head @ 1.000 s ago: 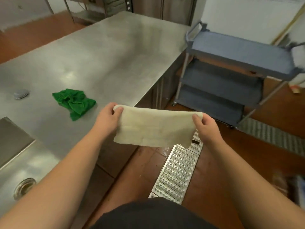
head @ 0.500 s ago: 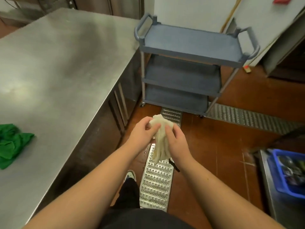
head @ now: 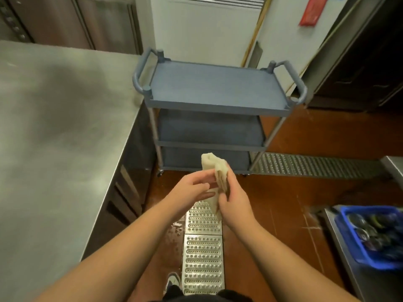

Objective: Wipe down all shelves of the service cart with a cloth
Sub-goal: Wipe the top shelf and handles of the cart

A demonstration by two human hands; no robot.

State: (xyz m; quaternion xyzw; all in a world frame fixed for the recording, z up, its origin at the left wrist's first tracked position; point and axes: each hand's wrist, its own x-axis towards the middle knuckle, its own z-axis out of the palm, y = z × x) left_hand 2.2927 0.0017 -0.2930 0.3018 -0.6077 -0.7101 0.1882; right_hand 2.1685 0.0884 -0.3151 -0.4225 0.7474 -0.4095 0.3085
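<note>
A blue-grey service cart (head: 214,88) with three shelves and looped handles stands straight ahead against the white wall. Nothing lies on its top shelf; the middle shelf (head: 209,129) and bottom shelf (head: 205,159) show below it. In front of the cart, a folded cream cloth (head: 212,165) stands upright between my hands. My right hand (head: 232,198) grips the cloth's lower part. My left hand (head: 192,189) presses flat against its left side, fingers extended.
A long steel counter (head: 58,127) runs along the left, its corner next to the cart. A perforated metal drain grate (head: 202,247) runs down the brown floor under my hands, and another (head: 316,165) crosses to the right. A blue crate (head: 375,234) of dishes sits lower right.
The cloth went from stretched wide between both hands to folded into a narrow bundle. My view turned right and moved closer to the cart; the green rag left the frame.
</note>
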